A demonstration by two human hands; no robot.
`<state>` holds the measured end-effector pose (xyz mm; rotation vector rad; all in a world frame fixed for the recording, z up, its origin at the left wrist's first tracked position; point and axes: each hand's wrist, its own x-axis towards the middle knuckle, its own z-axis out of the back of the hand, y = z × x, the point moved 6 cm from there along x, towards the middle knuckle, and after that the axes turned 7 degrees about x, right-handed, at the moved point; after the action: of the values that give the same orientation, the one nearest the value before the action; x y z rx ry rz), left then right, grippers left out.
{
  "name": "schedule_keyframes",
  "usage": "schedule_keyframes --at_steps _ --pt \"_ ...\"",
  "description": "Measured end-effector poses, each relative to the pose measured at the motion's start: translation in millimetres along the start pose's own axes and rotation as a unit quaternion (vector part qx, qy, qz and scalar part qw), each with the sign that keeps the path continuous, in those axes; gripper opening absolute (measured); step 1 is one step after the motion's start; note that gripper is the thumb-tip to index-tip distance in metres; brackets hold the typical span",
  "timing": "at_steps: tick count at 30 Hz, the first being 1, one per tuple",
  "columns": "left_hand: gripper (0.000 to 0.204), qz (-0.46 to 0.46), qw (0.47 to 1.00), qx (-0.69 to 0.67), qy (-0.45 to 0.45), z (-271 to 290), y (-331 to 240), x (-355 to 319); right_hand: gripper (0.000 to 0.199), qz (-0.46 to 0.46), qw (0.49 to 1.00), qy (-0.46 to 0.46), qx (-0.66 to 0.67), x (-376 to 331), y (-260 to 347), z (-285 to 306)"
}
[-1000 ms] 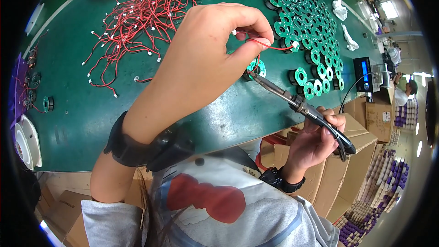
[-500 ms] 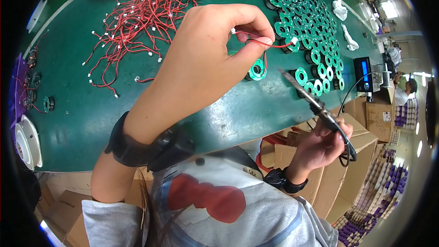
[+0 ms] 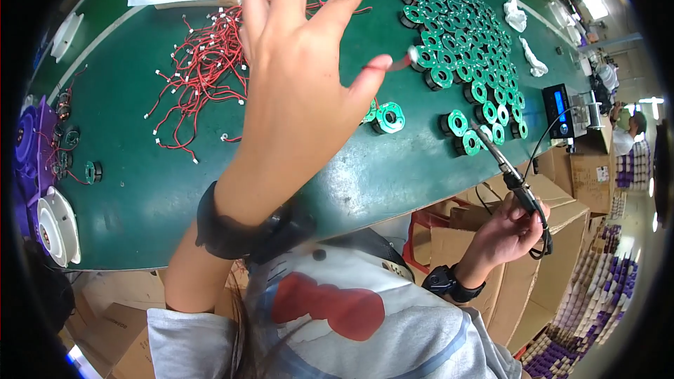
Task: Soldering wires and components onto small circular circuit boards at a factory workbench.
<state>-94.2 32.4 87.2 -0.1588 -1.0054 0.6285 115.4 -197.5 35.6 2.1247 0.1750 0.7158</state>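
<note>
My left hand (image 3: 302,63) is raised over the bench with its fingers spread, gripping nothing. By its thumb tip is a blurred red wire (image 3: 400,64) with a white connector; whether the two touch is unclear. Below the thumb lies a green ring-shaped circuit board (image 3: 389,118), with a second one partly hidden by the hand. My right hand (image 3: 510,230) grips a soldering iron (image 3: 518,184) by its dark handle. Its metal tip points up and left, near several green ring boards (image 3: 457,123) at the bench's front. Behind my left hand is a pile of red and black wires (image 3: 210,63).
Many green ring boards (image 3: 449,28) crowd the right side of the green bench (image 3: 295,224). A soldering station (image 3: 558,109) with a blue display stands at right, its cable running to the iron. White spools (image 3: 57,228) sit at left. Cardboard boxes (image 3: 554,238) stand below the right edge.
My left hand has opened from a pinch on the red wire and moved up and away. The soldering iron has shifted slightly right and down, still in my right hand.
</note>
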Motion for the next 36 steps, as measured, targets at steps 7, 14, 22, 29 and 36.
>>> schedule_keyframes --at_steps 7,14,22,29,36 --pt "0.014 0.005 0.985 -0.106 0.135 1 -9 0 0.012 0.000 1.000 -0.007 0.010 1 3 -1" --pt "0.009 0.111 0.887 -0.394 0.213 -7 -6 -8 0.012 0.016 0.998 -0.061 0.020 2 3 12" --pt "0.021 -0.035 0.934 -0.236 0.266 -1 -13 -15 0.022 0.004 0.999 -0.015 0.033 9 19 11" --pt "0.015 -0.046 0.910 -0.241 0.334 -19 -14 -22 0.023 0.041 0.999 -0.035 0.007 12 43 19" --pt "0.011 0.099 0.850 -0.439 0.275 -19 5 -15 0.018 0.050 0.994 -0.099 0.009 7 42 18"
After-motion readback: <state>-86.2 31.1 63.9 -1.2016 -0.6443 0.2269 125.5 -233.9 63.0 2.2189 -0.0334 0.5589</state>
